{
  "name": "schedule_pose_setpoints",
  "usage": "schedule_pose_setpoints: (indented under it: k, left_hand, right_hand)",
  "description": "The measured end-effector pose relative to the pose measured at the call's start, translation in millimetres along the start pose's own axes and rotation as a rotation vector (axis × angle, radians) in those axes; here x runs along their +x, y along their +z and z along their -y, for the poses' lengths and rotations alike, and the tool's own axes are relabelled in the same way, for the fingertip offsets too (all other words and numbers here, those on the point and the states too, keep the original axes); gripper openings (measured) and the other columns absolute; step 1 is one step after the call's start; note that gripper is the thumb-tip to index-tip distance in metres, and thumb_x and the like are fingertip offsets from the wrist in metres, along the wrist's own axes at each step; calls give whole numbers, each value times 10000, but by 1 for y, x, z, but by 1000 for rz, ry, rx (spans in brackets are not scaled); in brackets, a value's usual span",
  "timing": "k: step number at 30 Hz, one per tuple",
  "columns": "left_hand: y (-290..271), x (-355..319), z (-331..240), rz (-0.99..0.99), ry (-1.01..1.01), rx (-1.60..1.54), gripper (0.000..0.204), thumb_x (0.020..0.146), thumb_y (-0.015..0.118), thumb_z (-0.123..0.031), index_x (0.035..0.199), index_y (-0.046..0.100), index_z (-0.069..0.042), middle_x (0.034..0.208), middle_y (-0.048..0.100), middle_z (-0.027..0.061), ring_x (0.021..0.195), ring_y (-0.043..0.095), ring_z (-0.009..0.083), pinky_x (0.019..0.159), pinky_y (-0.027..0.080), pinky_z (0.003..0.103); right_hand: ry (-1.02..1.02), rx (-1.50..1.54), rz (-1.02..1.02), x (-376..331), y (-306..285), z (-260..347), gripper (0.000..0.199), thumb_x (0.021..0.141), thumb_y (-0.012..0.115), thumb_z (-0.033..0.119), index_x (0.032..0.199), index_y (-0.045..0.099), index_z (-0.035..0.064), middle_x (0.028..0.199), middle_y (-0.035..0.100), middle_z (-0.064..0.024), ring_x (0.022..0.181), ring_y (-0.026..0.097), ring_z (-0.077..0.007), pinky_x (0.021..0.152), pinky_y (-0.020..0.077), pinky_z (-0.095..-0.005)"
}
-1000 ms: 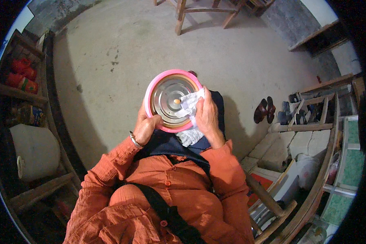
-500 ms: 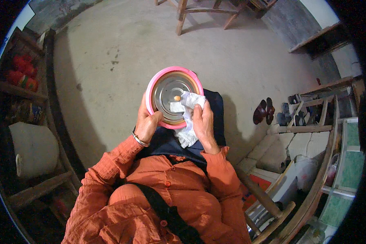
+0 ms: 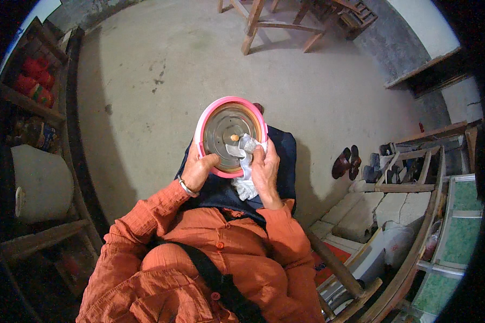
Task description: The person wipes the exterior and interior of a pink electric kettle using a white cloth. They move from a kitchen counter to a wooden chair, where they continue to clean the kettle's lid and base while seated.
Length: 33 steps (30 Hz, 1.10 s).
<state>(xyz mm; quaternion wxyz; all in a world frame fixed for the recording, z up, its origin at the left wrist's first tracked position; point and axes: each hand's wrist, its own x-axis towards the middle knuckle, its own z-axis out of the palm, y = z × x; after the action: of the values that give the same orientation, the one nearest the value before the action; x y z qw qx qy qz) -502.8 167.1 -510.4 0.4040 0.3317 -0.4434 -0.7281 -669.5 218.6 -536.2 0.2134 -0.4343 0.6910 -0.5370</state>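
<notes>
Above my lap I hold a round, shiny lid-like piece (image 3: 218, 126) with a pink rim and a small tan knob at its centre. My left hand (image 3: 199, 169) grips its lower left rim, thumb on top and the other fingers hidden underneath. At the lower right, my right hand (image 3: 266, 171) is closed on a white cloth (image 3: 246, 187). Part of the cloth lies against the inner face beside the knob, and the rest hangs below the rim. Dark blue fabric (image 3: 281, 156) covers my lap beneath.
Wooden shelves on the left hold red items (image 3: 35, 81) and a whitish container (image 3: 42, 183). A wooden stool or table frame (image 3: 253, 27) stands ahead. Dark shoes (image 3: 346, 162) rest on the floor at right, near a wooden rack (image 3: 409, 187) and pale blocks (image 3: 361, 212).
The cloth's upper part has moved slightly left and down and looks more bunched under my right hand. My left thumb now lies further over the rim. The whole view has shifted a little.
</notes>
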Motion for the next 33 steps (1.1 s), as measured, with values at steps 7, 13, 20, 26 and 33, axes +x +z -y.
schedule_pose_setpoints:
  k: [7, 13, 20, 26, 33]
  left_hand:
    - [0, -5, -17, -62, -29, 49, 547, 629, 477, 44, 1176, 487, 24, 768, 533, 20, 627, 490, 115, 544, 414, 250]
    - [-2, 1, -20, -53, -78, 61, 400, 624, 478, 31, 1020, 541, 24, 724, 511, 7, 593, 460, 120, 523, 384, 242]
    - [10, -12, -31, -100, -76, 67, 586, 616, 488, 31, 1201, 486, 10, 823, 537, 33, 690, 489, 130, 584, 411, 253]
    - [6, -12, -37, 158, -69, 241, 740, 605, 456, 87, 1334, 400, -28, 1085, 551, 41, 809, 533, 104, 622, 432, 216]
    - [15, -23, -45, 123, -114, 198, 681, 614, 454, 79, 1285, 462, -35, 886, 558, 13, 650, 480, 84, 525, 392, 207]
  right_hand:
    - [-244, -323, -51, 26, -43, 8, 330, 935, 479, 146, 1176, 554, -65, 1038, 623, -268, 932, 631, -368, 805, 499, -406]
    - [-320, 135, -67, 35, -60, 51, 372, 923, 520, 174, 1239, 519, -22, 1108, 605, -200, 999, 585, -333, 882, 454, -386]
    - [-259, 26, 27, 7, -24, 9, 396, 826, 604, 76, 1191, 481, -15, 1155, 517, -191, 1025, 530, -325, 877, 433, -377]
    - [-461, -122, -38, 20, -27, 12, 224, 745, 614, -4, 966, 581, -22, 1019, 511, -145, 925, 543, -292, 810, 448, -361]
    - [-533, -137, 52, 28, -35, 29, 169, 775, 603, 15, 940, 604, -18, 955, 518, -136, 880, 546, -287, 769, 452, -366]
